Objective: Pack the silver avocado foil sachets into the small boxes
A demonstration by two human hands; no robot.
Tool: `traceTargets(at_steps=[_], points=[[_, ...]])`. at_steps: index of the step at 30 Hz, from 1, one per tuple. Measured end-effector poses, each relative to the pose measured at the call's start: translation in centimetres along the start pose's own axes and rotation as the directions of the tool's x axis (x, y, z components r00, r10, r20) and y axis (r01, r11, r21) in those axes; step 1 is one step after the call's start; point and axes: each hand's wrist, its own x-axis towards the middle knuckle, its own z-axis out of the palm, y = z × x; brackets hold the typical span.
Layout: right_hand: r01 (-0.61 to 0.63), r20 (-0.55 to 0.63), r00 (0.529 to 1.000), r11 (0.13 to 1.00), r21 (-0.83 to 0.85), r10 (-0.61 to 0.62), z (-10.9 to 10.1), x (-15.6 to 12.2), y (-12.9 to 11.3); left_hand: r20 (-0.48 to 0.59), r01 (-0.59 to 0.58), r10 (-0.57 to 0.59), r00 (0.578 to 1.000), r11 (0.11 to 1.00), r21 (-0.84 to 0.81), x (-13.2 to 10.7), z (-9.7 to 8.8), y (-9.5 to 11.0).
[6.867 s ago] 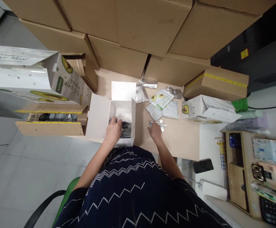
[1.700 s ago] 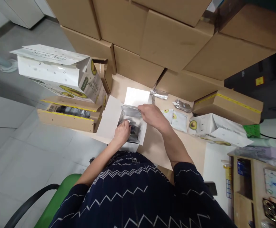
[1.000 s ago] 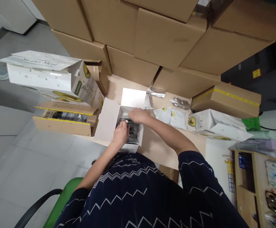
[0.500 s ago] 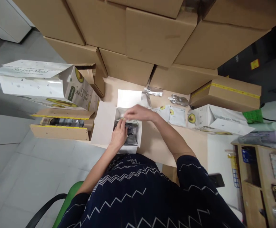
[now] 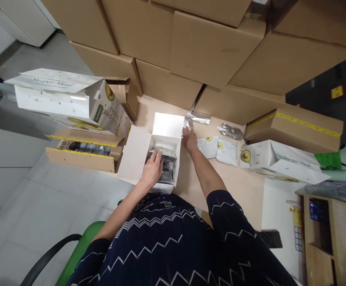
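Observation:
A white carton (image 5: 177,167) stands open on the table with its flaps folded out. Packed in it are several grey and silver packets (image 5: 165,176), with a printed packet (image 5: 167,151) towards the back. My left hand (image 5: 152,169) rests over the carton's left side, fingers stretched out onto the packets. Beyond the carton's right back corner, my right hand (image 5: 189,139) reaches with extended fingers to a silver pouch (image 5: 188,122), its fingertips at the pouch's lower edge. Another silver pouch (image 5: 201,118) lies just behind.
To the right lie two avocado-printed packets (image 5: 227,151), a spouted silver pouch (image 5: 231,131) and an open printed box (image 5: 259,154). A large Super Meal box (image 5: 101,113) and an open cardboard box (image 5: 80,161) flank the left. Stacked cardboard boxes (image 5: 214,47) wall off the back.
My right hand has left the carton and moved right and back to the silver pouch. My left hand stays at the packets, its fingers now flatter. The view has shifted slightly.

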Motion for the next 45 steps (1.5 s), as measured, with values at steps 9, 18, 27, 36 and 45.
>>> traceTargets(at_steps=[9, 18, 27, 36, 45], points=[[0.0, -0.016, 1.0, 0.985, 0.173, 0.003, 0.3, -3.4, -0.4, 0.013, 0.022, -0.022, 1.0, 1.0, -0.012, -0.1, 0.0, 0.0], [-0.111, -0.086, 0.968, 0.707, 0.699, 0.237, -4.8, -9.5, 7.4, 0.036, 0.03, -0.03, 0.999, 1.0, -0.003, -0.1, -0.3, 0.2], [-0.253, 0.182, 0.967, 0.577, 0.776, 0.179, -2.2, -10.7, 7.4, 0.021, 0.033, -0.033, 0.999, 0.999, -0.01, -0.1, -0.2, 0.2], [0.003, -0.334, 0.934, 0.934, 0.356, 0.125, -11.8, -14.5, 4.6, 0.025, 0.025, -0.025, 0.999, 1.0, 0.001, -0.1, 0.0, 0.1], [0.516, -0.583, 0.781, 0.76, 0.396, -0.227, -18.8, -18.4, -2.7, 0.025, 0.024, -0.024, 0.999, 1.0, 0.013, 0.0, -0.1, 0.1]])
